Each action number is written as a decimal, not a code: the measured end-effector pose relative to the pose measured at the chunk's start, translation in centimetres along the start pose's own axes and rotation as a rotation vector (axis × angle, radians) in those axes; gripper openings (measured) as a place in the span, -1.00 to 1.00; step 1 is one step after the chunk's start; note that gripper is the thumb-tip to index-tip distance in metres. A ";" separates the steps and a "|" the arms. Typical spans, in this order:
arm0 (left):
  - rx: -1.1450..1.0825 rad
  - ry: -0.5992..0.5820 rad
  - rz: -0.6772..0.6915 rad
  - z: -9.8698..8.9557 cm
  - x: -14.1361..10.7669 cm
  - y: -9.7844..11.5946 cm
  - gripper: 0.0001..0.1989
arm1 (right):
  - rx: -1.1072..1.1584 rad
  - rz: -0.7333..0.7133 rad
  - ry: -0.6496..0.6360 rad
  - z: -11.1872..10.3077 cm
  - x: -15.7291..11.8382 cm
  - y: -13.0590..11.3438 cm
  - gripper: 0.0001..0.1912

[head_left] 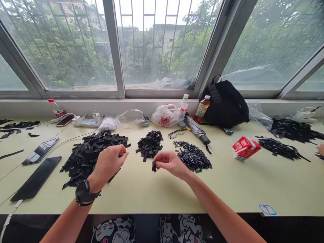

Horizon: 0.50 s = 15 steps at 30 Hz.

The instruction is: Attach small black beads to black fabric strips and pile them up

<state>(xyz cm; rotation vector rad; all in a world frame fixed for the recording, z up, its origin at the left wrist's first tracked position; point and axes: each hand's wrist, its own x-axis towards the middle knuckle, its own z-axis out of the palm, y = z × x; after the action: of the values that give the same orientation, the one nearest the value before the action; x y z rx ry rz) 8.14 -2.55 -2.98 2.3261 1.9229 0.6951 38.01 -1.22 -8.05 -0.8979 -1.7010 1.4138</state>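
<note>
My right hand (169, 163) pinches a short black fabric strip (154, 166) between thumb and fingertips, just above the table. Above the right part of a large pile of black strips (83, 158) is my left hand (110, 160), its fingers curled and thumb against them. Whatever it may hold is too hidden to name. Beyond my right hand sits a smaller heap of folded black strip pieces (150, 144). A spread of small black rings (193, 157) lies to the right of that hand.
A red and white drink carton (245, 148) stands at the right, near more black strips (280, 148). Glasses (176, 133), a folded umbrella (197, 130) and a black backpack (225, 104) lie farther back. Two dark phone-like slabs (36, 179) (40, 151) lie left. Another person's hand (320, 149) shows at the right edge.
</note>
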 end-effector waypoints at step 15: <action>0.080 -0.225 -0.242 -2.7 0.0 -8.3 -0.78 | -0.683 -0.187 0.360 -2.9 0.3 0.4 -0.80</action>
<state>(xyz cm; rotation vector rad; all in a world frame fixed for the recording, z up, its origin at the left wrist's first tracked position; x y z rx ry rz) -0.44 -1.28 -3.14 2.0572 2.1086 0.3263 40.44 0.52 -8.02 -1.2227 -1.9357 0.4896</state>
